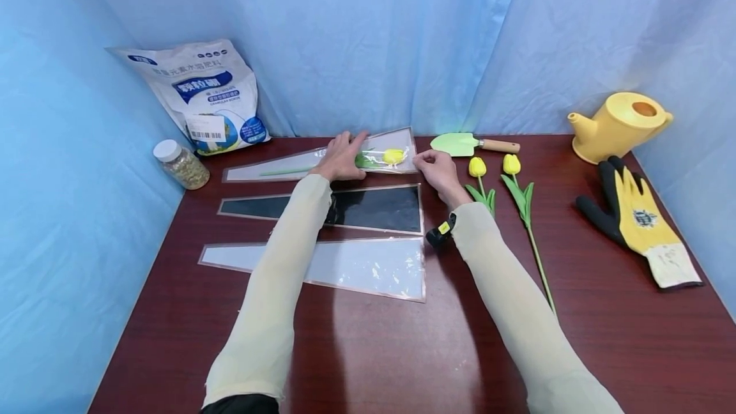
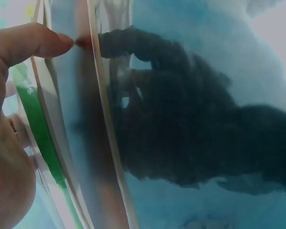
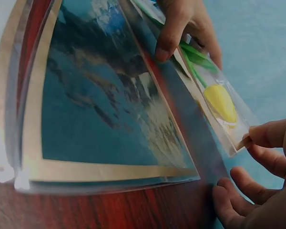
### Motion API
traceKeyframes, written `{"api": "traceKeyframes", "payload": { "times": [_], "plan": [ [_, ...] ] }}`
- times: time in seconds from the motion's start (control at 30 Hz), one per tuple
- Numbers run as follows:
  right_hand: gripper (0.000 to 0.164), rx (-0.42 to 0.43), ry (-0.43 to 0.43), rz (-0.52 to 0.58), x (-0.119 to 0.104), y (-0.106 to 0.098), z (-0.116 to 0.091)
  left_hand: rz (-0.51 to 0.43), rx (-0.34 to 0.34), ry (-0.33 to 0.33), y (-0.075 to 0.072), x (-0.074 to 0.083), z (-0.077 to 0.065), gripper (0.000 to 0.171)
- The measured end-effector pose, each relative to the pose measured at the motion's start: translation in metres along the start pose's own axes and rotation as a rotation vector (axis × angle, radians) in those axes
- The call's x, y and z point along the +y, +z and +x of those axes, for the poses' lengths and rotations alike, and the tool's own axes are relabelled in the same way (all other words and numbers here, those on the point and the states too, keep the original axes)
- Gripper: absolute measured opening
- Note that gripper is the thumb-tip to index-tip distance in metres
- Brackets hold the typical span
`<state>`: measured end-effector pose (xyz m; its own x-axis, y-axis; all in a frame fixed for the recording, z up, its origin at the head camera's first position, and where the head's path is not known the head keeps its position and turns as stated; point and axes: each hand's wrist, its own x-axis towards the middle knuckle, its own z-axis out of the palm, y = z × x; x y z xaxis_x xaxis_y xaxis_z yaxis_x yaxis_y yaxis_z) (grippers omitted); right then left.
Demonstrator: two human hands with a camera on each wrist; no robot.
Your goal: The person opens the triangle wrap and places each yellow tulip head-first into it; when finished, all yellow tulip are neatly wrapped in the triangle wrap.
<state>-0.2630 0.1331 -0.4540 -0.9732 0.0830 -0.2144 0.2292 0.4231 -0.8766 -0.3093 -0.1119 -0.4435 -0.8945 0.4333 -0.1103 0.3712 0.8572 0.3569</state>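
A yellow tulip (image 1: 393, 156) with a green stem lies inside a clear, tapered flower sleeve (image 1: 282, 165) at the back of the table. My left hand (image 1: 343, 158) rests across the middle of this sleeve, over the tulip's stem, with its fingers extended. At the wide end, my right hand (image 1: 438, 172) pinches the sleeve's edge between thumb and forefinger, just past the bloom (image 3: 220, 103). Nearer to me lie a black flower sleeve (image 1: 379, 207) and a white flower sleeve (image 1: 368, 267), both flat; my left forearm crosses over them.
Two loose tulips (image 1: 520, 200) lie right of my right hand, below a green trowel (image 1: 457, 144). Far right are a yellow watering can (image 1: 621, 123) and a yellow-black glove (image 1: 638, 216). A fertilizer bag (image 1: 201, 94) and a lidded jar (image 1: 183, 165) stand back left.
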Motion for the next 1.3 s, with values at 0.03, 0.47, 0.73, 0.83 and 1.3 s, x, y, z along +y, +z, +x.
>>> {"api": "traceKeyframes", "payload": {
  "times": [0.03, 0.47, 0.73, 0.83, 1.3],
  "plan": [
    [0.030, -0.003, 0.001, -0.014, 0.000, 0.001, 0.001, -0.005, -0.002, -0.004, 0.000, -0.001, -0.001, 0.097],
    [0.031, 0.006, -0.010, -0.116, 0.002, 0.008, 0.008, -0.076, -0.020, -0.046, -0.002, -0.008, -0.005, 0.103],
    [0.031, 0.007, 0.013, -0.220, -0.002, 0.009, 0.009, -0.067, -0.069, -0.055, -0.003, -0.010, -0.006, 0.103],
    [0.031, 0.013, 0.019, -0.253, -0.003, 0.010, 0.008, -0.052, -0.079, -0.062, -0.003, -0.011, -0.006, 0.104],
    [0.031, 0.020, 0.004, -0.287, -0.005, 0.014, 0.010, -0.085, -0.089, -0.080, -0.002, -0.014, -0.010, 0.103]
  ]
}}
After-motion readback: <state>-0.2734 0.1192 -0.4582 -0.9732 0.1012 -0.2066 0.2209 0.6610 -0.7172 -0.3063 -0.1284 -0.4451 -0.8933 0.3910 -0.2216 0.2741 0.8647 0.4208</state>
